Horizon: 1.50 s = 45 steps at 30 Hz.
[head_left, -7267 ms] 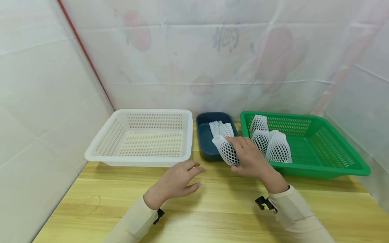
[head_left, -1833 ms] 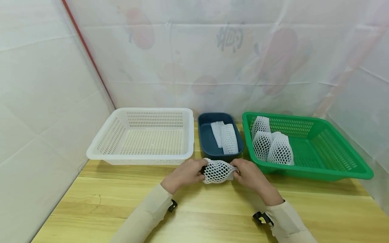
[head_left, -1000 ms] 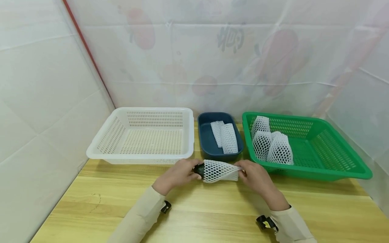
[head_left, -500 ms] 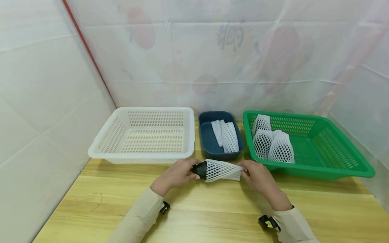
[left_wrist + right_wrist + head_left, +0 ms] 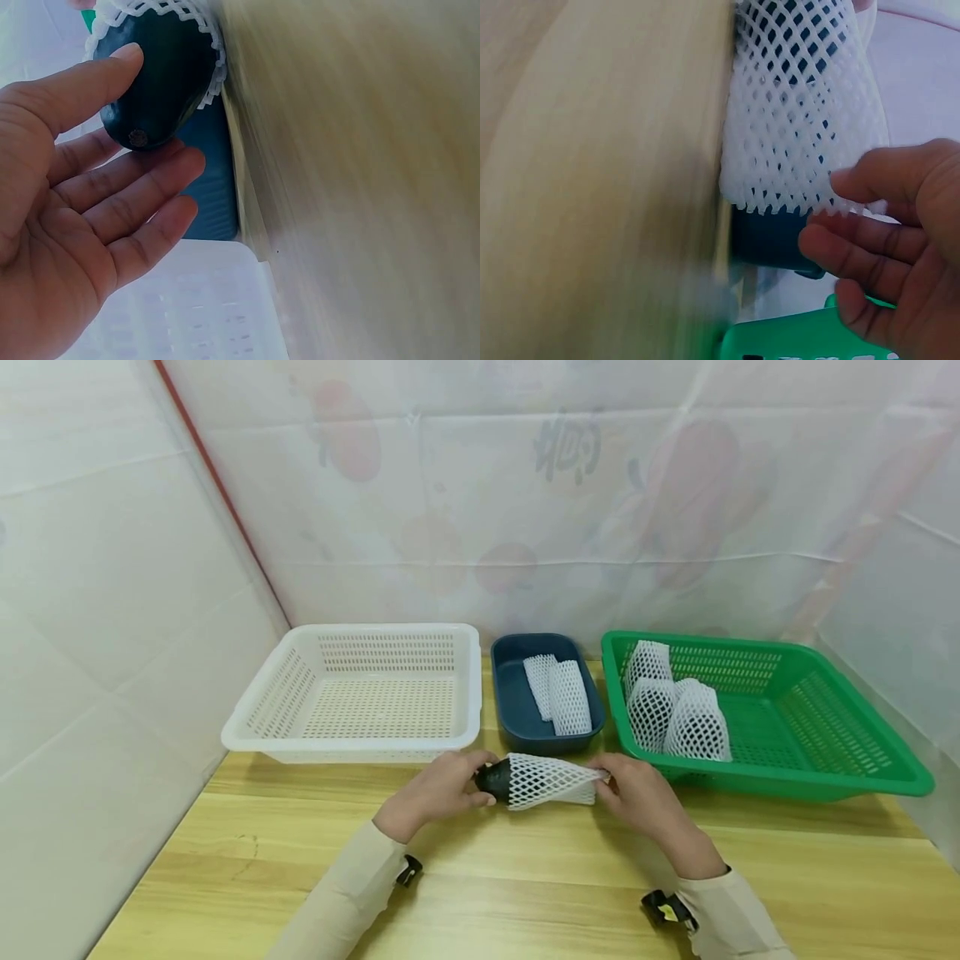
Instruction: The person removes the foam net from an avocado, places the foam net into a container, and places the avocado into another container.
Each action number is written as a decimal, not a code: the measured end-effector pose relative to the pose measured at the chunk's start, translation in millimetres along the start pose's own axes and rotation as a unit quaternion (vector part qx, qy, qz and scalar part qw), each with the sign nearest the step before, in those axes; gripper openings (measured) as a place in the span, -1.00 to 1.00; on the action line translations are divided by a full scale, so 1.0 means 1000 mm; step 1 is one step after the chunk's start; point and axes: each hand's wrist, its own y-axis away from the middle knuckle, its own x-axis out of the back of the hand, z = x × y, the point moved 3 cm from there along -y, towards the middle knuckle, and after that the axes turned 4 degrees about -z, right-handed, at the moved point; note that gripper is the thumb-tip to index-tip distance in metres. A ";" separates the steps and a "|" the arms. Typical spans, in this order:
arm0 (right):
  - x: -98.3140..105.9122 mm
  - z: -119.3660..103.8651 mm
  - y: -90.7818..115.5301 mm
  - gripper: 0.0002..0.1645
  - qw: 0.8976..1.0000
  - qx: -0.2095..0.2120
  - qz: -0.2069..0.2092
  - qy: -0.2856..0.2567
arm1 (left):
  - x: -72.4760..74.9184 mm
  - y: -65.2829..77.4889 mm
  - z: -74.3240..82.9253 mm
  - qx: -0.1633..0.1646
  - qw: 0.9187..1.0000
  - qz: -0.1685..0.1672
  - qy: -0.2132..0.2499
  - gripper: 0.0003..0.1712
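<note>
A dark green avocado [image 5: 492,781] lies sideways over the table, partly inside a white foam net sleeve [image 5: 543,781]. My left hand [image 5: 441,789] pinches its bare left end, thumb on top and fingers beneath; the left wrist view shows the stem scar on the avocado [image 5: 161,82] near the fingertips. At the sleeve's other end, my right hand [image 5: 643,797] pinches the loose net edge between thumb and fingers. In the right wrist view, the far part of the sleeve [image 5: 795,142] hangs flat, and dark skin shows through the mesh higher up.
Behind the hands stands a navy tub [image 5: 513,710] with two flat foam sleeves [image 5: 570,697]. To its left is a white basket [image 5: 352,745]; to its right, a green basket [image 5: 810,777] bears several net-wrapped pieces [image 5: 697,722]. All rest on a wooden table [image 5: 495,885].
Earlier my right hand alone carried the netted piece beside the green basket. Both hands then took hold, and the sleeve slid right, baring the avocado's left end. The last half second shows almost no movement.
</note>
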 end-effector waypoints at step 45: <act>-0.020 -0.034 -0.028 -0.65 0.994 0.104 -0.029 -0.020 | -0.005 -0.013 0.016 -0.018 1.000 -0.014 0.005 -0.16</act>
